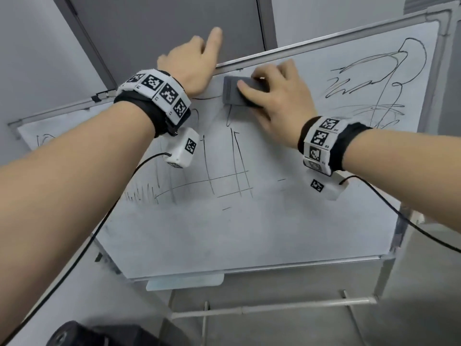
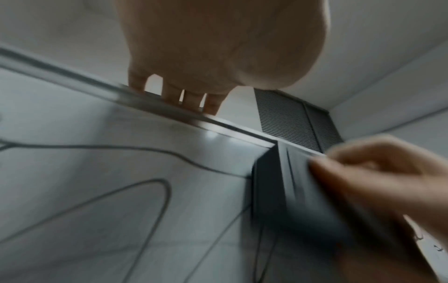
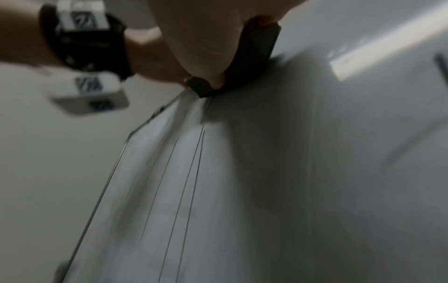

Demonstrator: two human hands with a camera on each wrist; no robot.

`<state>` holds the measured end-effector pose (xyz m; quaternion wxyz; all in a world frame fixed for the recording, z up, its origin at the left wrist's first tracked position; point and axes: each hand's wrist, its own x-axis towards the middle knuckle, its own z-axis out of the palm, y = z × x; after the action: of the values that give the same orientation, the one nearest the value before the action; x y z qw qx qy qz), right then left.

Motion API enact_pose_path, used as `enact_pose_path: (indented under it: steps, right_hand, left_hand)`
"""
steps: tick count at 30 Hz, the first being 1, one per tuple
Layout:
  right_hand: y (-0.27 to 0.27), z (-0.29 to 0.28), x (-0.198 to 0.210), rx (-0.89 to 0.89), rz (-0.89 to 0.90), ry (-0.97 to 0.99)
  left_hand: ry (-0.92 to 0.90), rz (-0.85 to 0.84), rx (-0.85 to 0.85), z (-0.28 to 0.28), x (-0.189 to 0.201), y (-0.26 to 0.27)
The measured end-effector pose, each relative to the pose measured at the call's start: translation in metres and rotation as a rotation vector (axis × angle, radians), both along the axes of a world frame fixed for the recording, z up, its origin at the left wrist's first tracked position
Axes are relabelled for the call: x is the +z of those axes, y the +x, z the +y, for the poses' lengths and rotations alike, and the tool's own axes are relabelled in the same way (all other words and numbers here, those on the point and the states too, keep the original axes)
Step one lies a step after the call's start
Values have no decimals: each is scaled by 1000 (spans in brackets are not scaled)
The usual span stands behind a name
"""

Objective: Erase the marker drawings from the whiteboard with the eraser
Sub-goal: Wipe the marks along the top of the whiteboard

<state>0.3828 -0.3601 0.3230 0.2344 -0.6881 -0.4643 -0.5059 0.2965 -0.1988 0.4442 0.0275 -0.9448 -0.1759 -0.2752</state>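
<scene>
A whiteboard (image 1: pixel 274 233) on a stand carries black marker drawings (image 1: pixel 224 176) across its middle and scribbles (image 1: pixel 389 78) at the upper right. My right hand (image 1: pixel 277 96) grips a dark grey eraser (image 1: pixel 230 92) and presses it flat against the board just under the top frame. In the left wrist view the eraser (image 2: pixel 278 191) is blurred, with the right hand (image 2: pixel 378 181) on it. My left hand (image 1: pixel 197 61) holds the board's top frame (image 1: pixel 324 39), its fingers (image 2: pixel 174 95) hooked over the rail and the thumb sticking up. In the right wrist view the eraser (image 3: pixel 252 63) shows under the palm.
A marker tray (image 1: pixel 184 280) hangs under the board's lower edge, above the metal stand bars (image 1: pixel 274 307). A grey door (image 1: pixel 162 33) and wall stand behind the board. Cables run from both wrist cameras. A dark object (image 1: pixel 82 335) lies at the bottom left.
</scene>
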Motion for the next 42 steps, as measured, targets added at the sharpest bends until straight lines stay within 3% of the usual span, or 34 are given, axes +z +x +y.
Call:
enact_pose_path:
  steps: [2,5,8,10,13,16,18,21,26,28,30,33,36,39,42]
  right_hand:
    - [-8,13,-29,67,-47,-114]
    - [-23,26,-111,194,-154,-468]
    - [-39,30,-166,173,-224,-705]
    - [-36,40,-146,162,-209,-652]
    - [-26,54,-63,121,-92,-317]
    - [-23,58,11,39,6,-29]
    - [-25,61,27,22,0,30]
    - [-30,77,4,69,-45,-47]
    - [-55,99,-134,223,-220,-571]
    - [-63,103,-153,187,-237,-641]
    - [-59,112,-123,194,-208,-561]
    - [-49,121,-30,148,-69,-178]
    - [-46,125,28,49,-6,-5]
    - [-52,137,15,99,-37,-30]
    - [-65,158,-50,221,-131,-270]
  left_hand:
    - [-21,35,13,12,-6,-9]
    - [17,50,-42,20,-12,-11]
    - [-25,77,-82,19,-9,-9]
    - [-39,97,-99,25,-7,-9]
    - [-88,54,-104,45,-5,-13]
    - [-56,5,20,63,2,-26]
    - [-43,34,68,74,1,-34]
    - [-44,61,50,84,-6,-42]
    - [-53,78,-5,88,-6,-37]
    - [-48,89,-5,94,-6,-38]
    - [-47,95,-12,100,-8,-39]
    - [-58,33,-68,110,-5,-44]
    - [68,-61,31,123,0,-57]
    - [-1,-30,141,143,-3,-71]
    - [-47,-30,101,154,-9,-76]
